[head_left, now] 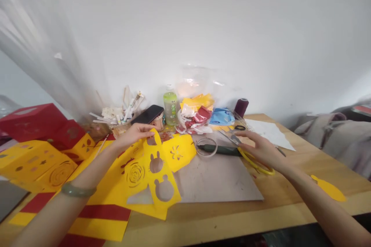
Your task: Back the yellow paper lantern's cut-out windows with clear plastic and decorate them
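My left hand (pixel 139 134) pinches the top edge of a yellow paper cut-out (pixel 174 183), raising it partly off the work surface. The sheet has fold panels with a rabbit-head hole, a bear-head hole, a spiral rose and a flower. My right hand (pixel 255 144) is closed, thumb and fingers around a slim pointed metal tool (pixel 230 137); its exact kind is unclear. Just below that hand lie a yellow cable loop (pixel 257 166) and a dark green handle-like object (pixel 224 149). A roll of clear tape (pixel 206 148) sits between the hands on the grey board (pixel 220 185).
Red (pixel 31 121) and yellow paper boxes (pixel 37 164) stand at left, near striped red-yellow sheets (pixel 101 222). Behind are a phone (pixel 148 115), a green bottle (pixel 170 108), a bag of paper scraps (pixel 197 114), a blue packet (pixel 222 116) and a thread spool (pixel 241 107). A yellow piece (pixel 329 188) lies right.
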The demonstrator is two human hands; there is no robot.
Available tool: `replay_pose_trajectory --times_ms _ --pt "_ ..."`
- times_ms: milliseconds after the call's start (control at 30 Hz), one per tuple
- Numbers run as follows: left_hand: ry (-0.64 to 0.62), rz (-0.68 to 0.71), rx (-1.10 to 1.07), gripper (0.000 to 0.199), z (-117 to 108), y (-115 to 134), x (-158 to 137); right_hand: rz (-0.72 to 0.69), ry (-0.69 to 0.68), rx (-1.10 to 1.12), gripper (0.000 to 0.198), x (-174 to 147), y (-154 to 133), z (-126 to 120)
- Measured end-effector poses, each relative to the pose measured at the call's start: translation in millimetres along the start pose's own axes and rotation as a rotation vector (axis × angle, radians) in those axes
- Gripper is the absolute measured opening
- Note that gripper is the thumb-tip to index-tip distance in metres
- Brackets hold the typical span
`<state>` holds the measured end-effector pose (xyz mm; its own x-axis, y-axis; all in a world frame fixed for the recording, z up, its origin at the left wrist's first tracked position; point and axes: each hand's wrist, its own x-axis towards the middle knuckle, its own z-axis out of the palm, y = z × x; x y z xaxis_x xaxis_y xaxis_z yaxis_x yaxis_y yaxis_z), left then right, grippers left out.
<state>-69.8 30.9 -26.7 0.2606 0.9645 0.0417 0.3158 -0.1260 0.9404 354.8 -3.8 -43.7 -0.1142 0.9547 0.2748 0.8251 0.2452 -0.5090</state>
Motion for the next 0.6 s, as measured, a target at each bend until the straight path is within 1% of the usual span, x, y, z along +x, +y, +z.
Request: replay_pose_trajectory --times_ms 67,100,167,233,400,600 --pt "0.012 0.010 0.034 0.039 10 1 10 -0.102 -0.077 -0.015 0.041 -6 -4 5" --pt "0.019 0.014 0.054 0.040 15 1 15 -0.129 -0.097 -0.027 0.041 -9 -5 9" --pt "0.026 0.018 0.108 0.040 24 -2 22 -0.134 -0.091 -0.058 0.030 -13 -6 15" --pt "0.025 0.022 0.185 0.037 32 -7 26 -0.091 -0.039 -0.087 0.024 -14 -3 18" --pt "0.070 0.034 0.422 0.027 40 -15 23 0.060 0.076 -0.123 0.028 -11 4 16" --pt "0.165 0.052 0.671 0.026 39 -13 9 0.128 0.070 -0.235 0.031 -15 10 11"
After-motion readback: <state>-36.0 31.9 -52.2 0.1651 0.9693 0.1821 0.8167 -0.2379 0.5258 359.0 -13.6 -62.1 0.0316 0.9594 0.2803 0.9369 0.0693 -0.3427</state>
